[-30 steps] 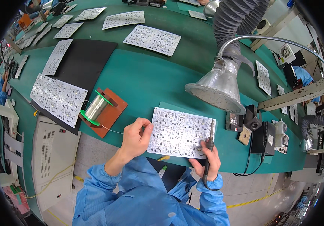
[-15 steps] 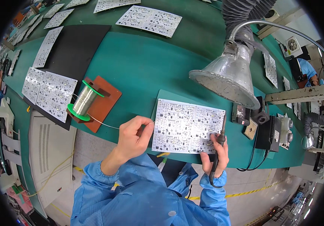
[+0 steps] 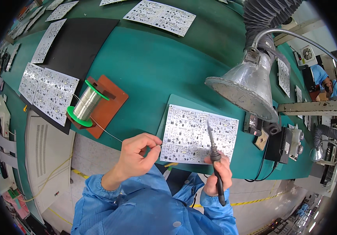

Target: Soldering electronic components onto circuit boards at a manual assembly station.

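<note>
A white circuit board (image 3: 184,135) with many small dark parts lies before me on a green mat. At its left edge my left hand (image 3: 139,153) pinches thin solder wire (image 3: 109,135), whose end reaches over the board. The wire runs back to a solder spool (image 3: 88,102) with green rims on a brown stand (image 3: 113,94). In my right hand (image 3: 221,172) is a soldering iron (image 3: 215,156) with a black handle. Its metal tip points away from me, over the board's middle; whether it touches the board I cannot tell.
A metal fume hood (image 3: 250,86) on a grey hose hangs right of the board. Beyond it stand a black box (image 3: 279,145) with a cable and a small yellowish pad (image 3: 261,140). More boards (image 3: 55,95) lie on a black sheet (image 3: 84,43) at left. Other people sit farther off.
My right hand has swung the soldering iron left, from beside the board's right edge to over its middle. My left hand has moved slightly toward me, still pinching the wire.
</note>
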`<state>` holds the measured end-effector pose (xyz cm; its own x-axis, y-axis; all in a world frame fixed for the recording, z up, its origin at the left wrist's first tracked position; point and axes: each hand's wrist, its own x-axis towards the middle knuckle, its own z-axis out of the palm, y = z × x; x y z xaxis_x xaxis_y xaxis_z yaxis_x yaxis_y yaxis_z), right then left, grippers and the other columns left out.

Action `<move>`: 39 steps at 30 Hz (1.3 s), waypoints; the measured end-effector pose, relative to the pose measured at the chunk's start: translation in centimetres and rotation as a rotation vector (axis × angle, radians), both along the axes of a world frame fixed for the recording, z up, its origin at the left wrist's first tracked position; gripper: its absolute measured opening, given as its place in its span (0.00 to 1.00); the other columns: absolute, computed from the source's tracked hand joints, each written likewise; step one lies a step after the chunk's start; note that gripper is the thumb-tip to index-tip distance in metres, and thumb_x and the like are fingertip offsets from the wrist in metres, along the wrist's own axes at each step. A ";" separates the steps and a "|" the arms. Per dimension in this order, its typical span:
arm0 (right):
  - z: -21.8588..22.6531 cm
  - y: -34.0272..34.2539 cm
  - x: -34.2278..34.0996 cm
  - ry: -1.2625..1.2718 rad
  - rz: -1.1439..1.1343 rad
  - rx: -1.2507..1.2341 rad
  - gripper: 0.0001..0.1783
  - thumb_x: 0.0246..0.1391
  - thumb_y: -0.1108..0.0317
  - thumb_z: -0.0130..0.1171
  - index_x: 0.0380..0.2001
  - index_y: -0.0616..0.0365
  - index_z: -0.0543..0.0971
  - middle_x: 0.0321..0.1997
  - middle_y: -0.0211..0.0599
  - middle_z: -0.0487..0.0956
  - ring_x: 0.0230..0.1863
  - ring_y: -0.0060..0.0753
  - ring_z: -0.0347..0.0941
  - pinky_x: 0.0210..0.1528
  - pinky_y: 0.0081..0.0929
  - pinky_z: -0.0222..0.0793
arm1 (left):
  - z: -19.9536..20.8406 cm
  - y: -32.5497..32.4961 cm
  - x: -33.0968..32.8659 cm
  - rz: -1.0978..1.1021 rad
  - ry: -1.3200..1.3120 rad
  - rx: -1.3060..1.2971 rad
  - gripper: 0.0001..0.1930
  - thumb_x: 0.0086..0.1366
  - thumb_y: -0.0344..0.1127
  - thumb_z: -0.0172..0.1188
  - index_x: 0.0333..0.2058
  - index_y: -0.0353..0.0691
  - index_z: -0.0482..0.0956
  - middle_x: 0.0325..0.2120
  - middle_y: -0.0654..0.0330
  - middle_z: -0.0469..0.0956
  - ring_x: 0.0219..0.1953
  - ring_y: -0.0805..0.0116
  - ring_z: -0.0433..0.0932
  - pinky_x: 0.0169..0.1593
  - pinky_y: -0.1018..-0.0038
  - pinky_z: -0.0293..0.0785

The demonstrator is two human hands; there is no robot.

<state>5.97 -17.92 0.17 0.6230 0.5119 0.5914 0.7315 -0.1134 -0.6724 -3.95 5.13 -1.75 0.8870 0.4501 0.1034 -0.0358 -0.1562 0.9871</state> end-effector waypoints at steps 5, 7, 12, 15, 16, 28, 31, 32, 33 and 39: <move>-0.1 0.7 -0.3 0.122 0.070 0.001 0.19 0.59 0.58 0.55 0.46 0.61 0.73 0.30 0.51 0.81 0.37 0.49 0.76 0.52 0.52 0.68 | 0.2 0.2 -0.3 -0.026 -0.011 -0.009 0.05 0.54 0.20 0.59 0.22 0.34 0.73 0.31 0.57 0.82 0.16 0.87 0.62 0.18 0.85 0.56; -0.4 0.8 -0.2 0.116 0.063 -0.008 0.19 0.59 0.58 0.56 0.46 0.61 0.73 0.30 0.51 0.81 0.36 0.48 0.76 0.52 0.51 0.68 | 0.1 0.3 -0.2 -0.051 -0.018 0.009 0.05 0.54 0.18 0.58 0.22 0.33 0.73 0.33 0.55 0.82 0.16 0.88 0.64 0.19 0.86 0.57; -0.7 0.8 -0.6 0.097 0.057 0.035 0.15 0.53 0.67 0.60 0.41 0.64 0.76 0.36 0.50 0.81 0.38 0.50 0.77 0.51 0.50 0.69 | -0.1 0.0 -0.6 -0.051 -0.012 -0.011 0.06 0.53 0.18 0.58 0.21 0.33 0.72 0.32 0.54 0.82 0.16 0.88 0.63 0.19 0.85 0.56; -0.5 0.9 -0.8 0.102 0.044 0.033 0.14 0.52 0.68 0.61 0.41 0.64 0.76 0.36 0.50 0.82 0.39 0.50 0.78 0.51 0.50 0.68 | 0.1 -0.1 -0.7 -0.040 -0.007 -0.028 0.06 0.53 0.18 0.58 0.21 0.33 0.71 0.32 0.54 0.82 0.16 0.88 0.63 0.19 0.84 0.56; -0.5 0.8 -0.9 0.109 0.040 0.029 0.14 0.52 0.69 0.61 0.40 0.64 0.76 0.36 0.50 0.82 0.39 0.50 0.78 0.52 0.50 0.68 | -0.1 -0.1 -0.7 -0.041 -0.005 -0.027 0.06 0.53 0.18 0.58 0.21 0.33 0.71 0.32 0.54 0.82 0.16 0.88 0.63 0.19 0.84 0.56; -0.3 0.7 -0.7 0.160 0.066 0.040 0.17 0.40 0.78 0.61 0.38 0.63 0.77 0.31 0.45 0.82 0.35 0.48 0.77 0.54 0.52 0.66 | 0.3 0.0 -0.3 -0.047 0.000 -0.078 0.08 0.51 0.18 0.57 0.18 0.35 0.70 0.30 0.53 0.82 0.19 0.85 0.67 0.20 0.83 0.55; 0.4 0.9 -1.2 0.189 0.062 0.030 0.12 0.42 0.76 0.62 0.35 0.61 0.78 0.27 0.41 0.81 0.30 0.41 0.74 0.54 0.51 0.66 | -0.2 0.2 -0.6 -0.063 -0.068 0.005 0.08 0.50 0.19 0.57 0.17 0.35 0.68 0.27 0.53 0.80 0.24 0.80 0.75 0.19 0.81 0.54; 1.0 0.8 -1.4 0.199 0.065 -0.008 0.11 0.42 0.75 0.63 0.33 0.60 0.78 0.25 0.40 0.80 0.28 0.39 0.73 0.53 0.50 0.66 | -0.1 0.3 -0.6 -0.063 -0.065 0.002 0.08 0.50 0.19 0.57 0.17 0.35 0.68 0.27 0.53 0.80 0.24 0.80 0.75 0.19 0.81 0.54; 1.4 0.6 -1.5 0.208 0.069 -0.049 0.09 0.43 0.74 0.63 0.31 0.60 0.79 0.24 0.38 0.79 0.27 0.38 0.72 0.52 0.49 0.66 | 0.2 0.3 -0.7 -0.075 -0.055 0.010 0.09 0.49 0.19 0.57 0.16 0.35 0.68 0.25 0.53 0.79 0.27 0.77 0.77 0.19 0.80 0.54; 3.2 1.5 -1.7 0.173 0.065 -0.098 0.13 0.52 0.60 0.65 0.22 0.56 0.78 0.16 0.32 0.73 0.20 0.31 0.67 0.49 0.48 0.65 | 0.1 0.1 -0.4 -0.073 -0.069 0.038 0.09 0.48 0.19 0.57 0.16 0.36 0.67 0.24 0.52 0.78 0.27 0.76 0.78 0.19 0.80 0.55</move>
